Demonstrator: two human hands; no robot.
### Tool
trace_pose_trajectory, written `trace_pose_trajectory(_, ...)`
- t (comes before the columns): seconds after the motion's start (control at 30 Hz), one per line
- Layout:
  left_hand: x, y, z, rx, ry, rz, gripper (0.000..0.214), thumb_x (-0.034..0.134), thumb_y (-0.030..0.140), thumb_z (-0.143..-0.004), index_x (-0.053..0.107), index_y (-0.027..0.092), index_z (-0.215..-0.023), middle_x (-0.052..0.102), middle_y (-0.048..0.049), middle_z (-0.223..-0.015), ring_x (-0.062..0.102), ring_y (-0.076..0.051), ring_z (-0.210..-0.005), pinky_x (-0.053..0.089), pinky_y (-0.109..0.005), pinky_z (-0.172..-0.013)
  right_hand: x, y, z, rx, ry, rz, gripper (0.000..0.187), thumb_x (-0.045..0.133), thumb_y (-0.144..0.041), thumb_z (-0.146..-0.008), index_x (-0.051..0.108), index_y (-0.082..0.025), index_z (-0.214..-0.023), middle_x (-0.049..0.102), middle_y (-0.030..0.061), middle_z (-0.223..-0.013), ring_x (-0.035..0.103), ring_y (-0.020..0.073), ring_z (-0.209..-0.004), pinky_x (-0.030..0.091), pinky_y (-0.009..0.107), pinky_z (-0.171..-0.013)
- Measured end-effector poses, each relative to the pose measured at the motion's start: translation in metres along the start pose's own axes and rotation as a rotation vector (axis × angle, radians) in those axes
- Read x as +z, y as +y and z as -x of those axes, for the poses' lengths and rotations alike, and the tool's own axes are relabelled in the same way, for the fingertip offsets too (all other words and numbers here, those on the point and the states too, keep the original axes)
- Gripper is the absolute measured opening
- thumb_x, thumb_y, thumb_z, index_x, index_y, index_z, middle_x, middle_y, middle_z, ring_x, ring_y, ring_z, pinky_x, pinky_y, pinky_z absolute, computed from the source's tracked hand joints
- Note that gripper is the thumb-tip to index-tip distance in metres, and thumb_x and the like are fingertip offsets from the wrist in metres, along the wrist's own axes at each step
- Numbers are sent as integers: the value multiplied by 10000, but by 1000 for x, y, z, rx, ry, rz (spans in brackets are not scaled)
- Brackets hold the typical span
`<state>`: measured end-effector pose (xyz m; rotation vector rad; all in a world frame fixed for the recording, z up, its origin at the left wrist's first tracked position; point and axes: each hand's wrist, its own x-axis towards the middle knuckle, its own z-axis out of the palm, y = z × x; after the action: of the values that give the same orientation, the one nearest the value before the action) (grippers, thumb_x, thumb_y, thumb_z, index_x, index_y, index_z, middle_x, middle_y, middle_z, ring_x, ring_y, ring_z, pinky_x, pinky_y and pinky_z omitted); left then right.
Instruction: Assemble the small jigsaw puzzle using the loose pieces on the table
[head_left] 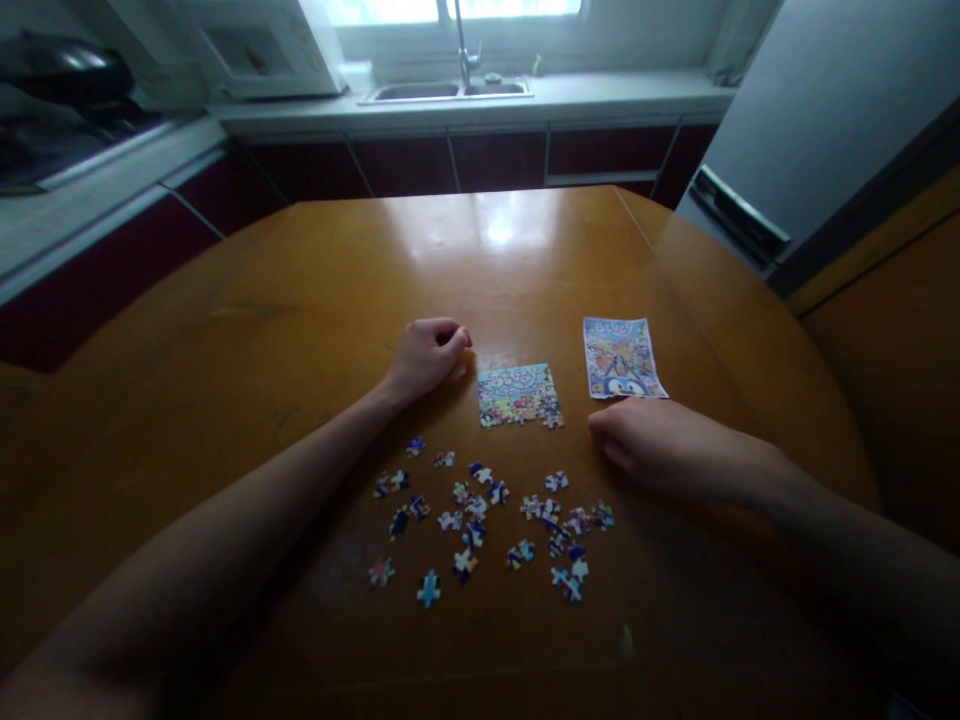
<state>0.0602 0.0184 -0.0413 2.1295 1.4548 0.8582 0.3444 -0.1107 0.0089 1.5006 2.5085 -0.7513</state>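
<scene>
A partly joined jigsaw puzzle (517,395) lies on the table between my hands, its top rows fitted together and its lower edge uneven. My left hand (431,352) rests on the table just beyond its upper left corner, fingers curled into a loose fist with nothing visible in them. To the puzzle's right, my right hand (649,437) is closed in a fist on the tabletop, knuckles towards the puzzle. Directly above that hand is a printed picture sheet (621,357), near or touching its edge. Several loose puzzle pieces (474,508) are scattered nearer to me, some overlapping.
The wooden table (315,270) has a rounded outline and a glossy glare at its far side. Beyond it are a counter with a sink (416,92), a white microwave (255,50), a dark pan (67,70) on the left and a grey fridge (832,110) on the right.
</scene>
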Motion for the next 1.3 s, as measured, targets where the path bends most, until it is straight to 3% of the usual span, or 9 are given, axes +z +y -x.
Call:
trace_pose_trajectory(0.33,1,1,0,0,7,7,282,521,298,-813,711,129,-691,633,-27,-585,507,-121,-548,333,-251,-543,9,-16,-3,-182,225,-108,140,538,-137,-845,657,-208,-822,664,25,-817,577,148,-717,394,280,-655)
trace_pose_trajectory(0.8,1,-1,0,16,7,-9,290,516,306,-830,709,140,-693,649,-31,-604,533,-125,-565,343,-249,-543,21,-30,-3,-268,200,-178,129,581,-179,-873,688,-186,-803,619,33,-849,541,122,-706,400,258,-630)
trace_pose_trajectory(1.3,2,0,1,16,10,14,293,510,307,-827,701,140,-680,657,-39,-611,539,-125,-567,352,-262,-555,44,-47,-3,-315,160,-139,100,589,-231,-895,676,-191,-868,601,48,-896,538,155,-785,401,285,-687)
